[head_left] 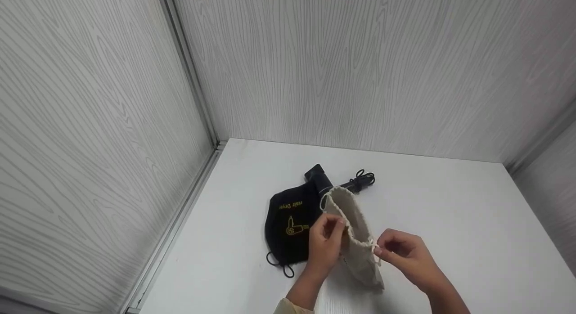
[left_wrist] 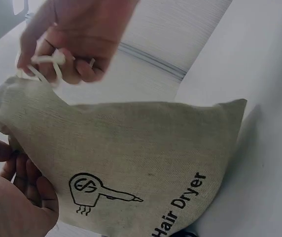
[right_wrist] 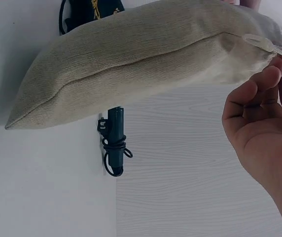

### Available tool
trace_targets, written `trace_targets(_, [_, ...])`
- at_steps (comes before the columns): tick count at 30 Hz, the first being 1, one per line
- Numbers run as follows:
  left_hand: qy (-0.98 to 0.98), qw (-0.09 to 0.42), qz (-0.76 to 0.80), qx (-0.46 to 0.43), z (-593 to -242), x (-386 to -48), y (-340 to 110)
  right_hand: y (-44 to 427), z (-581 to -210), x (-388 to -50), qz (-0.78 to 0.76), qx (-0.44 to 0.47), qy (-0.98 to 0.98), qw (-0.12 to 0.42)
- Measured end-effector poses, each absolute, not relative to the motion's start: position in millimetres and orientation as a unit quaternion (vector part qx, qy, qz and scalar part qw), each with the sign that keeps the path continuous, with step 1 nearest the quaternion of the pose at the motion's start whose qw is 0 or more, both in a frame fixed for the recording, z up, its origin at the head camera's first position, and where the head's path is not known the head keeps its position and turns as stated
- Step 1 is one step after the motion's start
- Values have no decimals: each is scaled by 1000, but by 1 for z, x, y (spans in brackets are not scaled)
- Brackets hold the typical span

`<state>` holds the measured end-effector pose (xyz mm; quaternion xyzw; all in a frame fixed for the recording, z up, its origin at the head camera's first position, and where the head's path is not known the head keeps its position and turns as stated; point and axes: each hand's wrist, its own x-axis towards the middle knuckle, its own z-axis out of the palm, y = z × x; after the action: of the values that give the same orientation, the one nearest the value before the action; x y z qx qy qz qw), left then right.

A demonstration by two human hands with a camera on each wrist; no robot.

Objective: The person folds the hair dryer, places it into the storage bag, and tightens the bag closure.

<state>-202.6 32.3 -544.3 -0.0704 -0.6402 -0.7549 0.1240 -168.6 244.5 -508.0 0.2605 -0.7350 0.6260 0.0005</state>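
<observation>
A beige cloth drawstring bag point(head_left: 366, 271) is held up above the table, its mouth gaping upward. My left hand point(head_left: 325, 244) pinches the near-left rim between thumb and fingers. At the mouth's right corner, my right hand point(head_left: 407, 255) pinches the white drawstring point(left_wrist: 57, 58), which is knotted there. The left wrist view shows "Hair Dryer" and a dryer drawing printed on the bag's side. How full the bag is, I cannot tell. Behind it lies a black hair dryer point(head_left: 322, 181), partly covered, its cord point(right_wrist: 114, 144) wound in loops near the handle.
A black drawstring pouch point(head_left: 281, 219) with yellow "Hair Dryer" lettering lies flat to the left, touching or overlapping the dryer. Everything rests on a white table point(head_left: 216, 264). Grey wood-grain panels point(head_left: 351, 80) rise at the back and both sides.
</observation>
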Motion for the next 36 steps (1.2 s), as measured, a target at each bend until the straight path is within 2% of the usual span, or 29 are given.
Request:
trace_targets(9, [-644, 148, -748, -57, -555, -210, 21, 256, -503, -164, 637, 293, -713, 23])
trace_targets(18, [-717, 177, -673, -51, -561, -231, 4, 266, -508, -164, 634, 353, -687, 43])
trace_targets(28, [-732, 116, -671, -14, -570, -243, 3, 269, -512, -160, 635, 383, -670, 26])
trace_targets(36, [-715, 164, -680, 4, -569, -248, 6, 275, -510, -162, 637, 351, -684, 51])
